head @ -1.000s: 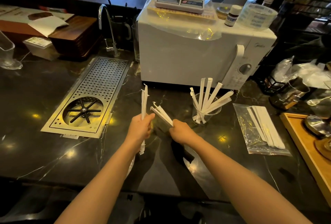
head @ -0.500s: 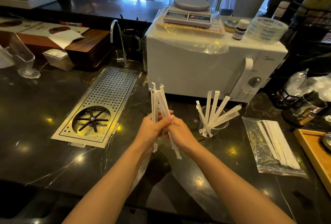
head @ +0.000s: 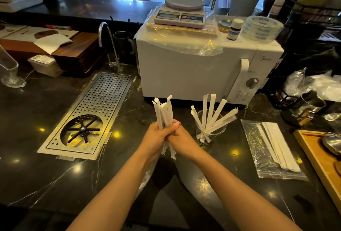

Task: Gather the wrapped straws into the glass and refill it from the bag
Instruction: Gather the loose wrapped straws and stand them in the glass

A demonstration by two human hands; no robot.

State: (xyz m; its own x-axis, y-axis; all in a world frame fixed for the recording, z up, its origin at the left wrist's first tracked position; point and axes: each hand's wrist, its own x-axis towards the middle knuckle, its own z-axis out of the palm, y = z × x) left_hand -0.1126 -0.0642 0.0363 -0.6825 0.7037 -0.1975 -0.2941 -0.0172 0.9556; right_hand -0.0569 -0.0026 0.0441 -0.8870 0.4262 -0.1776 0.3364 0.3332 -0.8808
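Hands now joined [head: 166,136], straw bundle [head: 163,112] upright, tips up.

Straw bundle [head: 163,112] in both hands, apparently upright

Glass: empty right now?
No, the glass already holds several wrapped straws fanned out above its rim, while both hands clasp another bundle beside it.

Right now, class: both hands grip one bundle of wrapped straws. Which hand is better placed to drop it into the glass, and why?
Probably the right hand. The glass stands on its side of the bundle of wrapped straws, with open counter between; the left hand would need to cross over.
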